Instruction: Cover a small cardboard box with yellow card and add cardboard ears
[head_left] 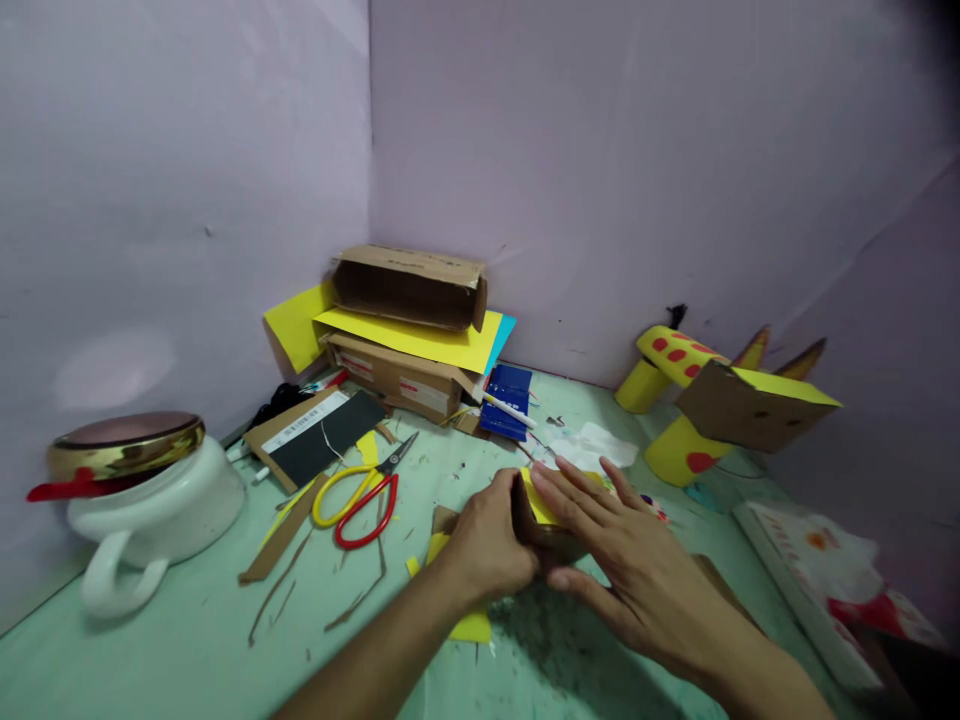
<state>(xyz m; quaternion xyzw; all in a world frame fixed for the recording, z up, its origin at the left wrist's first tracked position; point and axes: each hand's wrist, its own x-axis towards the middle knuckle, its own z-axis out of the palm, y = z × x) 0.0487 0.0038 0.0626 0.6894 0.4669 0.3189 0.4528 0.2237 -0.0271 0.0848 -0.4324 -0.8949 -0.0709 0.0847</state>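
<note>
My left hand is curled round the left side of a small cardboard piece that has yellow paper on top. Over the yellow paper lies my right hand, its fingers stretched out and pressing down flat. The piece rests on the pale green table near the middle. A yellow paper scrap lies under my left wrist. Scissors with one yellow and one red handle lie to the left of my hands.
A white pot with a gold lid stands at the left. Cardboard boxes with yellow sheets are stacked in the corner, a blue box with a pen beside them. A yellow cardboard figure with red spots stands at the right. Cardboard strips litter the table.
</note>
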